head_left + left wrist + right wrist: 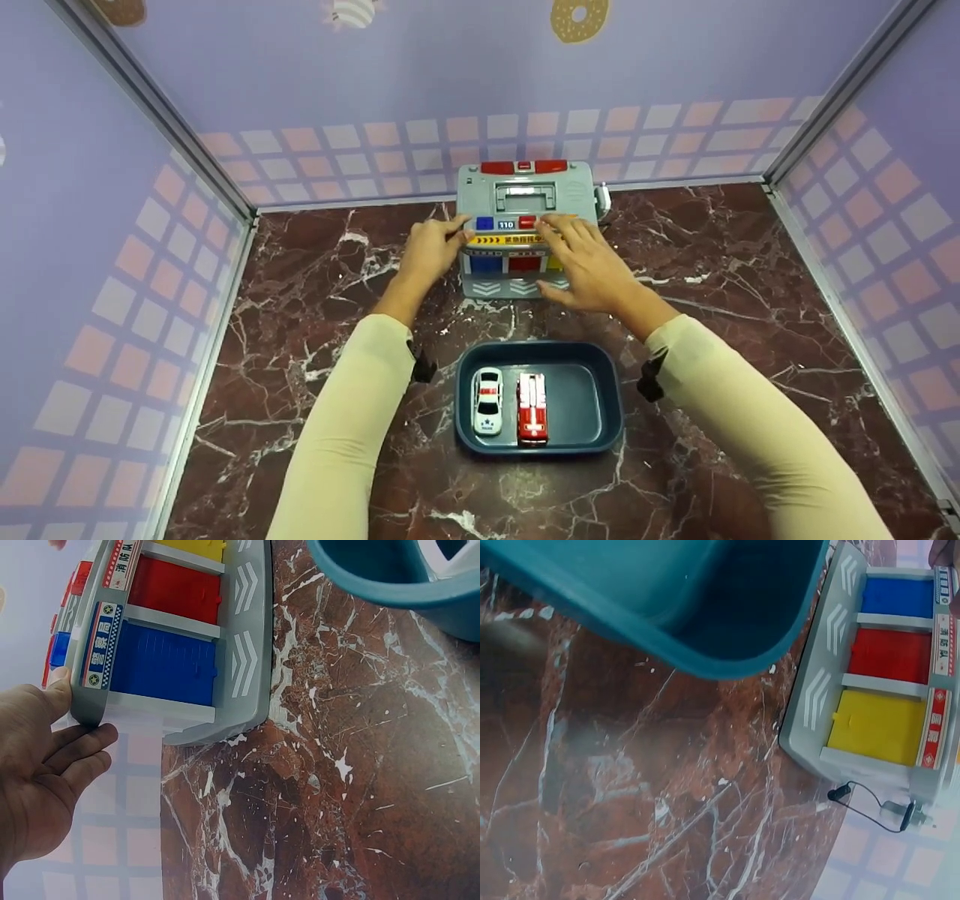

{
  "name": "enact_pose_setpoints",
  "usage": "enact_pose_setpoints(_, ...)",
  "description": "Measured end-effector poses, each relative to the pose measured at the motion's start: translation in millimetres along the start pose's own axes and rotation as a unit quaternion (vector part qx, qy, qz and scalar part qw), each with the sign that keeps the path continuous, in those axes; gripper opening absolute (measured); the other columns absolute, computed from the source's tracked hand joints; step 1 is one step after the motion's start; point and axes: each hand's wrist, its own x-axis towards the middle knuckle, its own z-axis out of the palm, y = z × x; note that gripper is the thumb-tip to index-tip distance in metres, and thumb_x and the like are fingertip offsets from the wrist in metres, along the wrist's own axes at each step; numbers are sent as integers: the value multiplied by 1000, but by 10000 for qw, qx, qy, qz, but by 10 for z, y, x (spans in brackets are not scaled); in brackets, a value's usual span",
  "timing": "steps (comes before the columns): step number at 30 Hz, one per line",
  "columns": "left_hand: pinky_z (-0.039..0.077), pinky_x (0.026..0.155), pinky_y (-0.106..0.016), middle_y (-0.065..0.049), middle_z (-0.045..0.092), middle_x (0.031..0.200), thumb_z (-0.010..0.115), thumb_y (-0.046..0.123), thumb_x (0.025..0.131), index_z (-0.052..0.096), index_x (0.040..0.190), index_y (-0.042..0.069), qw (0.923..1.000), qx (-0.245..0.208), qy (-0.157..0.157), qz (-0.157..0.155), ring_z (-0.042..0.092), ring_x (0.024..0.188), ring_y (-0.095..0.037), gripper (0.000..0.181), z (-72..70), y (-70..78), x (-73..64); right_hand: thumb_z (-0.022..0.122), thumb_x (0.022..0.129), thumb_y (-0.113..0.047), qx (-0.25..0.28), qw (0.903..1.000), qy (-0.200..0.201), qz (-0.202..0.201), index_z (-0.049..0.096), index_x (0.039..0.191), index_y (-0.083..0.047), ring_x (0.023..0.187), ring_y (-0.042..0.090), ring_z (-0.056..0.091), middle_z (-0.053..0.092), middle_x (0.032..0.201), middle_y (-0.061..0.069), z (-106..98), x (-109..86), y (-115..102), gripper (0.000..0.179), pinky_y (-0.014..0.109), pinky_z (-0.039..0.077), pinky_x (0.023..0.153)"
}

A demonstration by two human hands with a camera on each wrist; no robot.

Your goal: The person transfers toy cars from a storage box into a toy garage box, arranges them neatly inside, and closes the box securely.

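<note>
A grey toy garage (pixel 574 193) with blue, red and yellow doors stands against the back wall. My left hand (pixel 430 251) is at its left end; the left wrist view shows the thumb and fingers of this hand (pixel 37 765) about the corner of the overhanging roof edge. Over the roof's front right, beside a red button (pixel 527 222), my right hand (pixel 589 266) rests its spread fingers, thumb lower down before the doors. Just its fingertips enter the right wrist view. In front, a dark blue tray (pixel 585 448) holds a white police car (pixel 487 401) and a red fire truck (pixel 532 409).
Brown marbled floor (pixel 315 442) surrounds the tray and garage. Purple patterned walls (pixel 465 67) enclose the back and both sides. From the garage's right end hangs a thin black cord (pixel 877 821).
</note>
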Motion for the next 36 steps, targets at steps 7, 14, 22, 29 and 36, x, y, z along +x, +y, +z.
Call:
enact_pose_setpoints(7, 61, 106, -54, -17, 75, 141, 69, 46, 108, 72, 149, 29, 10000, 79, 2, -41, 78, 120, -37, 44, 6, 14, -7, 72, 98, -55, -77, 9997, -215, -15, 36, 170, 0, 157, 44, 44, 40, 174, 24, 24, 85, -85, 97, 69, 29, 134)
enact_pose_setpoints(14, 61, 104, -54, -17, 73, 143, 69, 47, 107, 72, 148, 29, 9999, 90, 40, -76, 77, 120, -40, 45, 8, 19, -9, 76, 96, -53, -16, 9983, -562, 120, 33, 173, -5, 165, 39, 37, 34, 180, 18, 33, 145, -157, 100, 74, 19, 135)
enact_pose_setpoints(22, 60, 110, -55, -17, 72, 145, 69, 45, 107, 71, 149, 28, 10000, 46, 10, -26, 73, 131, -42, 45, -11, 25, -23, 67, 95, -50, 145, 9978, -616, 176, 37, 171, -4, 164, 38, 40, 39, 178, 17, 0, 188, -174, 94, 75, 20, 134)
enact_pose_setpoints(29, 60, 111, -55, -17, 73, 144, 68, 46, 108, 70, 150, 28, 9999, 103, -15, 0, 74, 130, -42, 46, 0, 18, -24, 70, 80, -26, 256, 9969, -716, 207, 34, 171, -2, 159, 44, 46, 45, 172, 22, -23, 204, -159, 100, 71, 23, 135)
enact_pose_setpoints(36, 59, 111, -55, -18, 74, 142, 70, 44, 107, 73, 148, 27, 10000, 11, 72, 10, 74, 129, -43, 44, 5, 11, -13, 62, 70, -6, 397, 9973, -608, 140, 34, 171, -1, 158, 41, 47, 50, 168, 24, -23, 223, -142, 105, 69, 23, 136)
